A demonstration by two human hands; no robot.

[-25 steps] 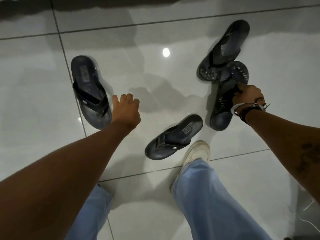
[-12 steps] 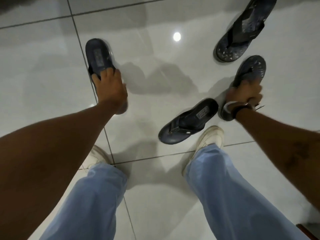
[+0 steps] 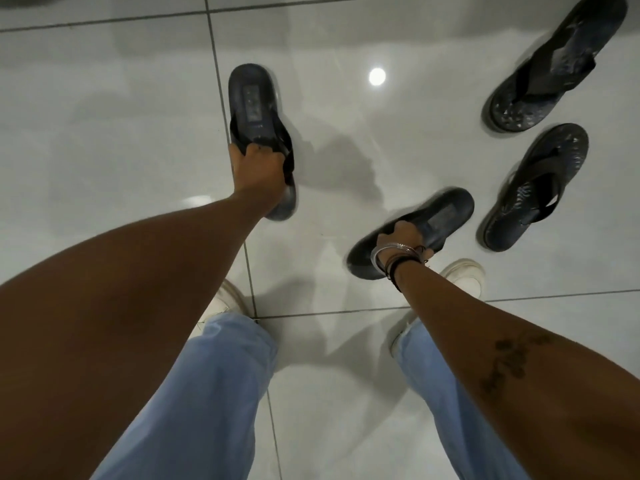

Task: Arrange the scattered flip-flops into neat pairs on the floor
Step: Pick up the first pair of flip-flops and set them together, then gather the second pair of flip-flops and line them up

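From the head camera we look down at a glossy pale tiled floor point(image 3: 104, 133) with four dark flip-flops on it; our left hand point(image 3: 256, 164) has its fingers closed around the straps of the left flip-flop point(image 3: 258, 109), which points away from us just right of a tile seam, its near end hidden behind the wrist and blurred; our right hand point(image 3: 403, 235), with bangles point(image 3: 394, 252) at the wrist, has its fingers curled over the middle flip-flop point(image 3: 446, 216), gripping it across the strap area; that one lies slanted, its far end toward the upper right, and whether it rests on the floor or is lifted we cannot tell; just beside it to the right lies a patterned flip-flop point(image 3: 540, 181), apart from the hand; beyond that, near the top right corner, lies a second patterned flip-flop point(image 3: 554, 60), the two roughly parallel but not touching; below, our light blue trousers point(image 3: 214, 393) and white shoes point(image 3: 464, 275) stand on the tiles.
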